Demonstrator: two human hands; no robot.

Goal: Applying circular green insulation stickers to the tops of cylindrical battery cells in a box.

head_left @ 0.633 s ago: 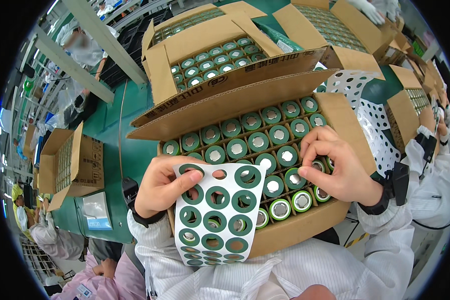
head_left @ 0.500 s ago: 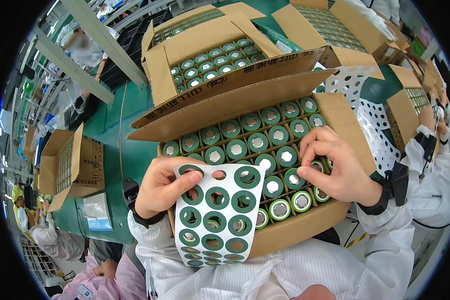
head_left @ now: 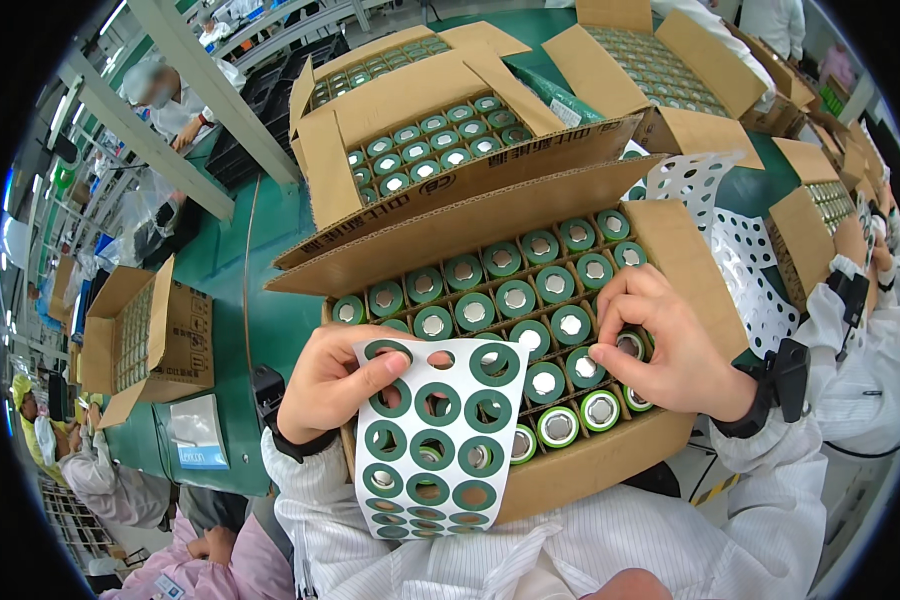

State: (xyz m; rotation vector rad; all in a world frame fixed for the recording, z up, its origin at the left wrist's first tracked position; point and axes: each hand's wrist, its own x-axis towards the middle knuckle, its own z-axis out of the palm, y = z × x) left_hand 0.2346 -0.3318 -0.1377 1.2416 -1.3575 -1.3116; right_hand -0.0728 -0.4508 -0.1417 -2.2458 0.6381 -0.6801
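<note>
My left hand (head_left: pixel 335 385) pinches the top left of a white backing sheet (head_left: pixel 406 462) between thumb and fingers. Green ring stickers (head_left: pixel 432 404) sit on it in rows, some with open centres. The sheet hangs over the near left of a cardboard box (head_left: pixel 595 450) of upright cylindrical battery cells. My right hand (head_left: pixel 665 350) is over the box's right half, fingers curled and closed. Its thumb tip touches a green ring sticker (head_left: pixel 582 380) on one cell. Most cells behind carry green rings; near-row cells (head_left: pixel 558 426) show bare metal tops with bright green edges. The palm hides some cells.
The box's raised flap (head_left: pixel 470 225) stands behind the cells. Beyond it is another open cell box (head_left: pixel 320 150). Punched white sheets (head_left: pixel 745 255) lie at right. A smaller box (head_left: pixel 185 330) and a packet (head_left: pixel 198 432) rest on the green table at left. Co-workers sit around.
My right thumb and fingers have shifted slightly left and down over the cell, whose green ring now lies more evenly on its top. The left hand still holds the sheet; the view has tilted a little.
</note>
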